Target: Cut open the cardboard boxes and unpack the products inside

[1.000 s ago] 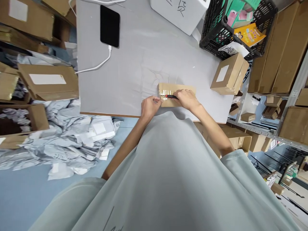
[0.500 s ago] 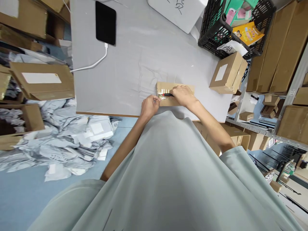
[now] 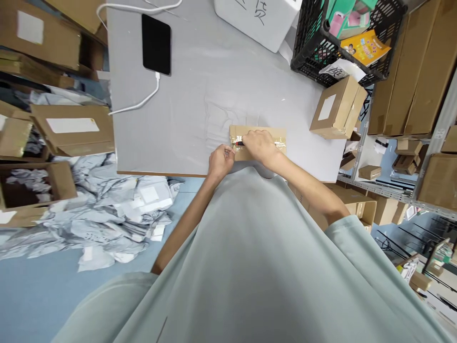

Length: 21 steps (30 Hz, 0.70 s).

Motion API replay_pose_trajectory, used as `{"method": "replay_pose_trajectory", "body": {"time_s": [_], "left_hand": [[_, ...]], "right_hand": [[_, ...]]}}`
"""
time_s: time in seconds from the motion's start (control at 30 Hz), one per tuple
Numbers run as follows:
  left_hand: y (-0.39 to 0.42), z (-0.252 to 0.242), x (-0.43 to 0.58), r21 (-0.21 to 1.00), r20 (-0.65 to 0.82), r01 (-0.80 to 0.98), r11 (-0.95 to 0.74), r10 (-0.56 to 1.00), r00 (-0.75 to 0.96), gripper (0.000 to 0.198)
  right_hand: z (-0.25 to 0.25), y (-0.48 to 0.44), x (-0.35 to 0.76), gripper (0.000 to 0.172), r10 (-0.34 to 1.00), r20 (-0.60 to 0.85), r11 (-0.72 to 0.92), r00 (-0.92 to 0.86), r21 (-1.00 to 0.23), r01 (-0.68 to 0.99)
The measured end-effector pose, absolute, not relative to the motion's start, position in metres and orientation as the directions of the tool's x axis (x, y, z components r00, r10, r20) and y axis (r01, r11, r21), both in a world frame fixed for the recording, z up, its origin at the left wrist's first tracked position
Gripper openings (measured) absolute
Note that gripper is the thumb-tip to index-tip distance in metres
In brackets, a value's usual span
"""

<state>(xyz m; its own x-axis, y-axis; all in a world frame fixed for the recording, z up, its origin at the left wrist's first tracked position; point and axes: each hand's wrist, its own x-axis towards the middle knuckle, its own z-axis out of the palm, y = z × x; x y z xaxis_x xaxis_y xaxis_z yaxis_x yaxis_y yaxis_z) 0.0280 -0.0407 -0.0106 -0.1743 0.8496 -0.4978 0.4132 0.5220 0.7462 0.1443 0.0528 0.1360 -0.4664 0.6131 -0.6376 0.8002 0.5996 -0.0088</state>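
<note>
A small flat cardboard box (image 3: 281, 135) with shiny clear tape across its top lies at the near edge of the grey table (image 3: 185, 105). My right hand (image 3: 261, 146) is closed over the box, gripping a red and black tool (image 3: 239, 143) whose tip points left along the tape. What the tool is exactly is too small to tell. At the box's left end, my left hand (image 3: 221, 161) is closed, its fingertips pinched at the near left corner; the fingers hide what lies between them.
A black tablet (image 3: 156, 45) with a white cable lies at the back left. A white box (image 3: 259, 19), a black crate (image 3: 310, 47) and a cardboard box (image 3: 337, 108) stand at the back right. Grey plastic bags (image 3: 107, 209) cover the floor at left.
My right hand has moved left along the box with the tool, uncovering the box's right end. My left hand stays at the left corner. The view has shifted slightly.
</note>
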Motion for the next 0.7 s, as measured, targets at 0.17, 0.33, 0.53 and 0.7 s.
{"method": "replay_pose_trajectory", "body": {"time_s": [0.17, 0.33, 0.53, 0.7], "left_hand": [[-0.042, -0.015, 0.030, 0.731, -0.514, 0.420, 0.538, 0.839, -0.178, 0.014], [-0.041, -0.018, 0.036, 0.721, -0.515, 0.448, 0.528, 0.842, -0.164, 0.018], [-0.038, -0.015, 0.054, 0.714, -0.508, 0.529, 0.459, 0.859, -0.060, 0.019], [-0.039, -0.011, 0.073, 0.700, -0.507, 0.620, 0.353, 0.858, 0.084, 0.020]], "right_hand": [[0.131, 0.049, 0.138, 0.035, 0.619, -0.630, 0.607, -0.469, 0.005, 0.794], [0.133, 0.055, 0.168, 0.031, 0.615, -0.672, 0.605, -0.413, 0.066, 0.794], [0.138, 0.042, 0.221, 0.031, 0.627, -0.718, 0.509, -0.302, 0.084, 0.857], [0.140, 0.006, 0.263, 0.035, 0.640, -0.748, 0.376, -0.173, 0.109, 0.920]]}}
